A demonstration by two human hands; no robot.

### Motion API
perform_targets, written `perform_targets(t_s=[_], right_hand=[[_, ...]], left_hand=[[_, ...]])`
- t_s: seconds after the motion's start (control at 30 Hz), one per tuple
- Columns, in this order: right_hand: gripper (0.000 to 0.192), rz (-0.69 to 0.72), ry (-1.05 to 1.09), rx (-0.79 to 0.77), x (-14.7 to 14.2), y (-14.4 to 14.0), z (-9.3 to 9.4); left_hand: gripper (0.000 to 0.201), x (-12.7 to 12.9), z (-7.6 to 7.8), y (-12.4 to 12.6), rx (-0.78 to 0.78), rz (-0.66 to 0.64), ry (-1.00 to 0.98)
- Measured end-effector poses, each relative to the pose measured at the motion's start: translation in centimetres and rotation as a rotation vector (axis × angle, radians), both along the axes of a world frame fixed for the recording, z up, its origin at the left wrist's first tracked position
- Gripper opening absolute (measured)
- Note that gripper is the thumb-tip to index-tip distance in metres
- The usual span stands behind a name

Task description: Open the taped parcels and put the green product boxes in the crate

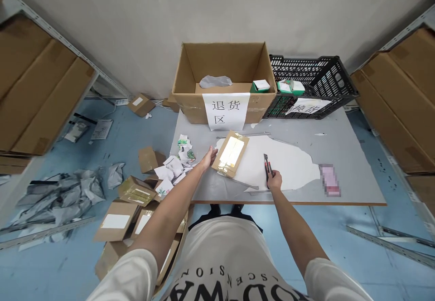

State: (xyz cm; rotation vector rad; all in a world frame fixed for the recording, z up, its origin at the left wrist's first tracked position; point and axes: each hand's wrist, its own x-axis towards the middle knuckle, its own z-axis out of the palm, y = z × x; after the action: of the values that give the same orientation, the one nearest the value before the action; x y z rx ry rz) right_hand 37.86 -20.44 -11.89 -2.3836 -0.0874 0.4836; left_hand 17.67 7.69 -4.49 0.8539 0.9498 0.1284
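So you've got the small flat brown cardboard parcel with the shiny tape strip (230, 154) lying on the grey desk (353, 156), just in front of the big open cardboard box with the white paper sign (224, 81). It looks sealed, tape unbroken as far as I can see, so I'd say this one hasn't been opened yet.

Your left hand (208, 157) is flat against the parcel's left edge, fingers stretched out and steadying it rather than gripping it. Your right hand (273, 181) is closed around a slim dark utility knife (268, 165), tip pointing away from you, sitting just right of the parcel and not touching it.

Progress-wise, my guess is you're partway through a batch. Left of the big box, at the desk's edge and down on the blue floor (340, 237), there's a heap of white printed cartons and torn paper (173, 165), crumpled grey plastic mailer bags (64, 196) further out, and a stack of brown cardboard parcels with white labels (132, 201), some of which look unopened. Inside the big box there's a grey bag and a small green-and-white carton (261, 85), and the black plastic crate (314, 83) to its right holds a couple more.

So: some sorted, this parcel uncut, more waiting on the floor.
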Motion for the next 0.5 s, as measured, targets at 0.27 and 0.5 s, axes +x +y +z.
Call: perform_targets(t_s=[0.27,0.5], right_hand=[[0.052,0.241,0.04,0.243,-3.1,5.1,5.0],[0.043,0.343,0.722,0.652,-6.7,11.3,10.9]], left_hand=[[0.068,0.2,1.1,-0.5,-0.093,-0.014,-0.107],[0.072,0.4,1.9,-0.2,-0.079,-0.04,-0.128]])
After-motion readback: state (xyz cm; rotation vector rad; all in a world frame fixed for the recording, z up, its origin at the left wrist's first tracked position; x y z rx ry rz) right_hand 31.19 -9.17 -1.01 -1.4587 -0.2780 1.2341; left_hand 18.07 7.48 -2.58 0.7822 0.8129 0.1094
